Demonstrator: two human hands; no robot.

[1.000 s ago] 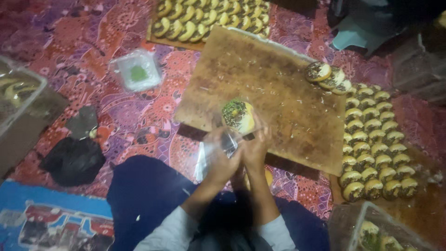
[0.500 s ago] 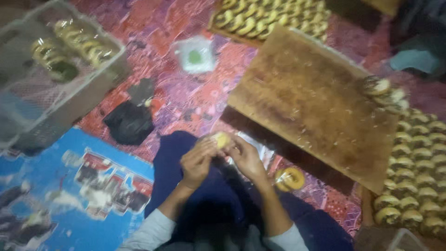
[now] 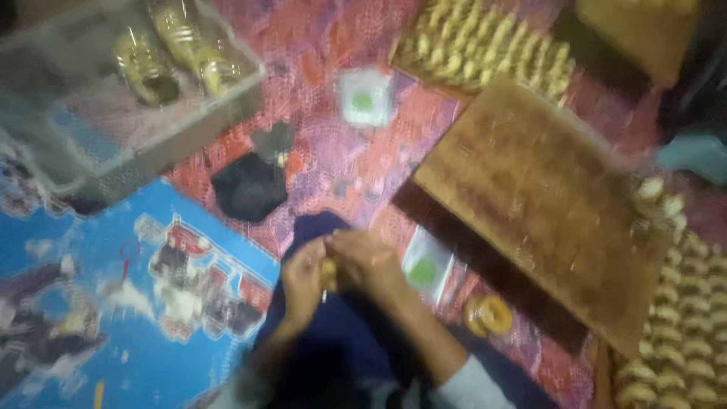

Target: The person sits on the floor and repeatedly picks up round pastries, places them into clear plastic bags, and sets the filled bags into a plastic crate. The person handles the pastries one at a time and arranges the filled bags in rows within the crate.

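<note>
1. Hands meet over the lap: the left hand (image 3: 303, 279) and the right hand (image 3: 369, 261) are pressed together, fingertips touching, above dark blue trousers (image 3: 333, 356).
2. Between them sits a small yellowish piece (image 3: 329, 274), pinched from both sides; the fingers of each hand curl in around it. The picture is blurred, so what the piece is cannot be told.
3. The person sits on a red and purple patterned mat (image 3: 318, 159). A blue printed sheet (image 3: 151, 303) covers the mat's lower left corner, just beside the left hand.
4. A small clear packet with a green patch (image 3: 426, 266) lies on the mat just right of the right hand, and a roll of yellow tape (image 3: 488, 314) lies beyond it.
5. A wooden board (image 3: 545, 204) lies tilted across the right half of the mat, its near edge close to the packet and mostly bare.
6. Rows of small pale and brown pastries (image 3: 681, 318) run along the mat's right edge, beside the board; another batch of them (image 3: 485, 45) lies at the top edge.
7. A clear plastic crate (image 3: 113, 113) with yellowish rolls inside fills the upper left corner.
8. A black cloth (image 3: 248, 188) lies between the crate and the hands, and a second green-patched packet (image 3: 364, 97) rests near the top middle.
</note>
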